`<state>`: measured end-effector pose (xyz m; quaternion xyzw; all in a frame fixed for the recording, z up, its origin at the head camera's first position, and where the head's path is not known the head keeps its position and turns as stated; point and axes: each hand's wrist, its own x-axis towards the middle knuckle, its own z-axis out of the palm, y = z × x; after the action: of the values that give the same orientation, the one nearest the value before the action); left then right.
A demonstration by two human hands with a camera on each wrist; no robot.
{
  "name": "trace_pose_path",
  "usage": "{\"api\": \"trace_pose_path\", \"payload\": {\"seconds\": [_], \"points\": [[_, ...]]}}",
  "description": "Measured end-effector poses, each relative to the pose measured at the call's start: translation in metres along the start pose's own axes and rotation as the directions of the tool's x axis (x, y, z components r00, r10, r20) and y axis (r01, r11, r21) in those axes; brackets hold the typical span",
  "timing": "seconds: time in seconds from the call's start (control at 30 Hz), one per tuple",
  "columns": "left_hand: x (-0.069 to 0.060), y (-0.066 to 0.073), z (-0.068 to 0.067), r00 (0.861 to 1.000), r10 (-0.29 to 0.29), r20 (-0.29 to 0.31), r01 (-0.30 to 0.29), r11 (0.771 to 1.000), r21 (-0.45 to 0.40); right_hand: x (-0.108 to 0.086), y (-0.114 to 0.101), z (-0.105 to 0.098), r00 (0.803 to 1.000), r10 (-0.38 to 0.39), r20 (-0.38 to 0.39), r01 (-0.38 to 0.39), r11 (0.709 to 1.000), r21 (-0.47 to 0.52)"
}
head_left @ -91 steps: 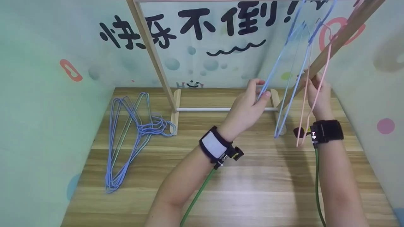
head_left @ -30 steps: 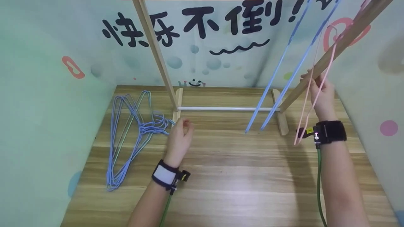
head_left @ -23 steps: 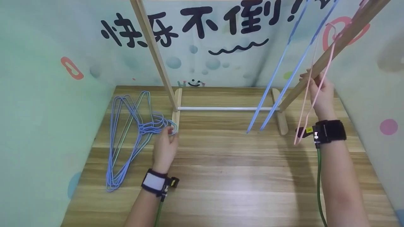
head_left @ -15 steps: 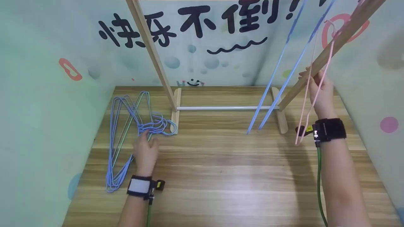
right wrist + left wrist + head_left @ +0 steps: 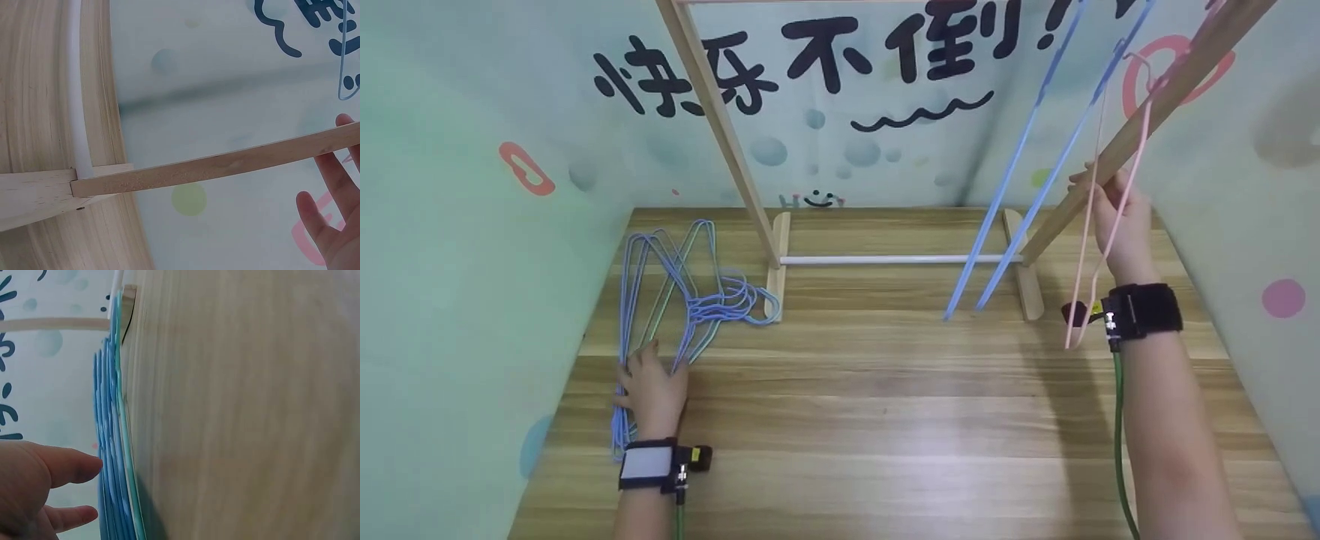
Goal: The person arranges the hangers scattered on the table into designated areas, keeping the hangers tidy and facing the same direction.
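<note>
The left hand (image 5: 655, 390) is spread wide at the wire hangers (image 5: 709, 309), which are piled on the tabletop (image 5: 885, 420) just left of the rack (image 5: 718, 120); whether they're touched can't be told. With the hooks bunched like that, extra hangers could get dragged along if one is lifted. The wooden post (image 5: 1170, 97) is gripped by the right hand (image 5: 1126, 225); if it's yanked, the blue hanger (image 5: 997, 199) and pink hanger (image 5: 1132, 172) could be shaken loose. No containers are seen, stuff's just piled or hung.
</note>
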<state>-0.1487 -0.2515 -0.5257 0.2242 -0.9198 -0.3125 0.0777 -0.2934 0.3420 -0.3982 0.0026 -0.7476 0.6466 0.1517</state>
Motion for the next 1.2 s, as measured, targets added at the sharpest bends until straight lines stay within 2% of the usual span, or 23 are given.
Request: {"api": "trace_pose_path", "payload": {"seconds": [0.2,0.37,0.43,0.63,0.73,1.0,1.2], "points": [[-0.003,-0.007,-0.005,1.000,-0.020,0.002,0.020,1.000,-0.009,0.000,-0.001,0.000,1.000,0.007,0.003,-0.007,1.000,0.024],[-0.005,-0.008,-0.006,0.999,0.006,-0.033,-0.006,1.000,-0.002,0.001,0.003,0.000,0.999,-0.043,-0.005,0.043,0.998,0.045],[-0.006,-0.008,-0.006,0.999,0.018,-0.043,-0.018,1.000,0.000,0.001,0.005,0.000,0.998,-0.059,-0.004,0.059,0.998,0.024],[-0.008,-0.008,-0.007,0.998,0.017,-0.068,-0.019,1.000,-0.019,0.002,0.006,-0.002,0.999,-0.034,0.002,0.034,0.999,-0.042],[-0.009,-0.006,-0.008,0.995,0.017,-0.097,-0.020,0.999,-0.030,0.002,0.005,-0.001,0.999,-0.036,0.006,0.036,0.999,-0.035],[-0.012,0.002,-0.012,0.982,0.041,-0.184,-0.052,0.997,-0.058,0.002,0.004,-0.001,1.000,-0.024,0.007,0.024,0.997,0.068],[-0.017,0.009,-0.017,0.975,0.049,-0.218,-0.069,0.994,-0.088,0.003,0.004,0.000,1.000,-0.007,-0.005,0.007,1.000,0.023]]}}
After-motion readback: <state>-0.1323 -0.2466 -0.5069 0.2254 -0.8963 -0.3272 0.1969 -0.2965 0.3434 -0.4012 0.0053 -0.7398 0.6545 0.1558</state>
